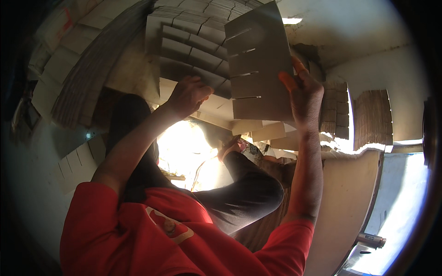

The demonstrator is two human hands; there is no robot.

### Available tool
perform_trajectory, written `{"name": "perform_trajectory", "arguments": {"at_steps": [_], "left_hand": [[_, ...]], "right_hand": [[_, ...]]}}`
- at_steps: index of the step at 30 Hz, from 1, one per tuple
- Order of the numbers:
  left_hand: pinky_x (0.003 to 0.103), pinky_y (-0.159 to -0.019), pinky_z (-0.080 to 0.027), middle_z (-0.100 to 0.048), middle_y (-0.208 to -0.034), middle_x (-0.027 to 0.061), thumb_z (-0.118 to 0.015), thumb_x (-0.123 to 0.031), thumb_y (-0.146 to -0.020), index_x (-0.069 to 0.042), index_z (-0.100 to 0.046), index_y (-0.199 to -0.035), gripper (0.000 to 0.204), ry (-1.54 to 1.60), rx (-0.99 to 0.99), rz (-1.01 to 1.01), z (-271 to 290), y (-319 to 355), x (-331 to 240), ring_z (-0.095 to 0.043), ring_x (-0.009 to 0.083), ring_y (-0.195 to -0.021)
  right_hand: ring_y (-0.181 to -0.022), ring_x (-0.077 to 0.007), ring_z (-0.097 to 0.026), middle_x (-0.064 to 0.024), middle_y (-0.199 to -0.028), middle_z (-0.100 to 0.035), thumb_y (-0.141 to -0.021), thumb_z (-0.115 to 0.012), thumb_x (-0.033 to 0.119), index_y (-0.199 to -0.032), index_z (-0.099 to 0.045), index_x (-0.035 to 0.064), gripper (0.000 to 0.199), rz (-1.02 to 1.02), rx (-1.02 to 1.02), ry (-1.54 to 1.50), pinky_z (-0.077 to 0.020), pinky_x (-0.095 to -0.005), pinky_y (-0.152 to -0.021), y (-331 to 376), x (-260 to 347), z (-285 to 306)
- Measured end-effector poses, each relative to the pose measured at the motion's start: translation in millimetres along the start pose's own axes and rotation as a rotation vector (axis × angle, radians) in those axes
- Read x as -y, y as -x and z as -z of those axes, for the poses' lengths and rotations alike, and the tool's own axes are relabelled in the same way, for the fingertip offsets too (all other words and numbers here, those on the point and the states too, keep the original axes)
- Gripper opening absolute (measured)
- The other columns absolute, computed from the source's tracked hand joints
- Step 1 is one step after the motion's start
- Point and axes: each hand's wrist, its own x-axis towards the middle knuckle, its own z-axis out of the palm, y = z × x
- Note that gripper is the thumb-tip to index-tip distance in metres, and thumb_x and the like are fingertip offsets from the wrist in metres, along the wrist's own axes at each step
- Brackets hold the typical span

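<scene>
My right hand (305,92) grips the right edge of a flat cardboard sheet (262,64), its fingers on the edge and thumb on the face. Several narrow slots run in from the sheet's left edge. My left hand (189,95) is closed, fingers curled, at the near side of a cardboard partition grid (198,57). Whatever its fingers pinch, if anything, is hidden. The grid is made of crossed strips and lies in front of me, partly covered by the held sheet.
Long stacks of cardboard strips (99,60) curve along the left. More stacked slotted pieces (374,117) stand at the right. Loose cardboard pieces (269,132) lie below the held sheet. My bent leg (248,188) is near, beside a brightly sunlit patch. A metal cylinder (371,240) sits lower right.
</scene>
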Motion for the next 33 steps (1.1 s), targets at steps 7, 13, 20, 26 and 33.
{"name": "perform_trajectory", "arguments": {"at_steps": [7,13,20,26,33], "left_hand": [[0.036,-0.064,-0.041,-0.058,-0.066,0.0026,-0.062,0.002,-0.062,-0.008,-0.057,-0.074,0.017,0.023,-0.059,0.0,-4.1,-2.7,2.3,-0.054,0.0235,-0.07],[0.036,-0.065,-0.045,-0.061,-0.07,0.0059,-0.066,0.006,-0.063,-0.004,-0.062,-0.082,0.021,0.046,-0.016,0.002,-1.2,-3.2,2.2,-0.055,0.0244,-0.066],[0.036,-0.064,-0.045,-0.06,-0.068,0.0048,-0.065,0.005,-0.063,-0.004,-0.062,-0.08,0.02,0.011,0.002,0.039,-0.1,-3.6,4.0,-0.055,0.0235,-0.067],[0.036,-0.064,-0.045,-0.061,-0.068,0.0045,-0.064,0.003,-0.064,-0.005,-0.063,-0.081,0.018,0.011,0.008,0.04,-4.4,-6.1,7.6,-0.055,0.0233,-0.068],[0.035,-0.063,-0.046,-0.061,-0.068,0.0041,-0.065,0.002,-0.063,-0.005,-0.063,-0.079,0.018,0.008,-0.006,0.067,-6.7,-8.7,6.0,-0.056,0.0223,-0.069]], "right_hand": [[-0.053,-0.0056,-0.035,-0.0035,-0.055,-0.042,-0.078,-0.068,0.006,-0.122,-0.057,0.002,0.045,0.058,0.016,-0.074,-0.0354,-0.0206,-0.05,-5.7,-7.0,-4.9],[-0.052,-0.0068,-0.037,-0.0049,-0.055,-0.044,-0.079,-0.063,0.003,-0.12,-0.058,0.0021,0.041,0.014,0.078,-0.021,-0.0367,-0.0223,-0.05,-0.8,-3.1,-18.2],[-0.053,-0.0123,-0.047,-0.0145,-0.062,-0.056,-0.078,-0.062,0.001,-0.114,-0.06,0.0015,0.036,0.08,0.172,-0.047,-0.0418,-0.0262,-0.053,-12.1,5.5,-28.1],[-0.062,-0.0322,-0.061,-0.0217,-0.071,-0.06,-0.079,-0.06,0.0,-0.099,-0.062,-0.0008,0.02,0.208,0.193,-0.066,-0.0464,-0.0344,-0.056,-15.7,-7.2,-65.3],[-0.068,-0.0338,-0.063,-0.0242,-0.073,-0.059,-0.083,-0.064,0.01,-0.105,-0.055,-0.0019,0.027,0.243,0.335,0.167,-0.0466,-0.0411,-0.06,-4.0,-12.1,-88.1]]}}
